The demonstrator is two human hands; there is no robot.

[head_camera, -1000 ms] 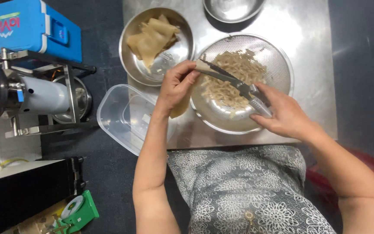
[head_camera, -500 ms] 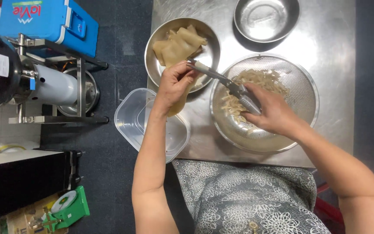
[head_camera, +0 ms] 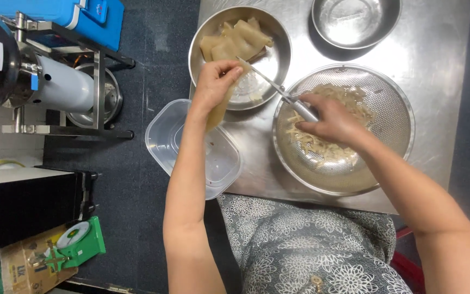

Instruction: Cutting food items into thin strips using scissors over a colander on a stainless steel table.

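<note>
Pinching a pale sheet [head_camera: 220, 109] so it hangs clear of the table [head_camera: 441, 65], the left hand [head_camera: 216, 84] offers it to scissors [head_camera: 278, 90] gripped by the right hand [head_camera: 330, 117], at ten o'clock of the perforated bowl [head_camera: 398, 109] catching strips [head_camera: 322, 147].

Worktop [head_camera: 441, 71] ahead of me. Perforated bowl [head_camera: 393, 103] near right, strips [head_camera: 322, 147] in it. Bowl of sheets [head_camera: 278, 43] behind-left of it; empty bowl [head_camera: 354, 22] far right. Plastic tub [head_camera: 164, 136] overhangs worktop's left edge. Machine on stand [head_camera: 55, 87] farther left, on floor. Small scale [head_camera: 77, 239] near left.
</note>
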